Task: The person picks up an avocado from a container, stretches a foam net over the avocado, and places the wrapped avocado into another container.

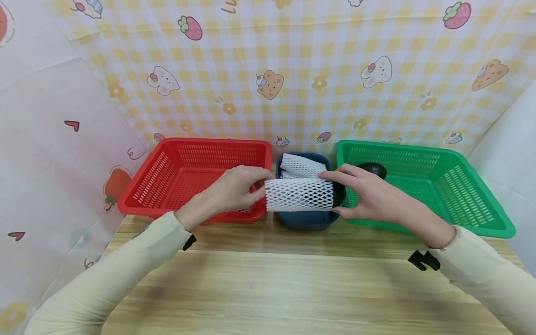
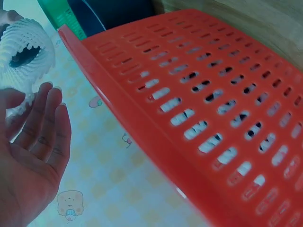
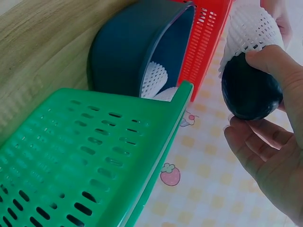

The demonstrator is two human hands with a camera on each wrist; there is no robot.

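A white foam net sleeve (image 1: pixel 299 194) lies level between my hands above a dark blue bin (image 1: pixel 307 221). From its right end sticks a dark, glossy, egg-shaped fruit (image 3: pixel 251 87), its exact kind unclear. My right hand (image 1: pixel 372 193) grips this fruit, thumb at the sleeve's edge and fingers on the far side. At the sleeve's left end, my left hand (image 1: pixel 234 188) pinches the netting between thumb and fingers. Through the sleeve's open end, something dark shows in the left wrist view. More foam sleeves (image 1: pixel 302 164) stand in the bin.
To the left is a red slotted basket (image 1: pixel 142 186), with white netting and dark bits visible through its wall. A green basket (image 1: pixel 473 195) stands on the right, holding another dark glossy item (image 1: pixel 374 170). All sit on a wooden table (image 1: pixel 293 288) before a checked cloth (image 1: pixel 310 56).
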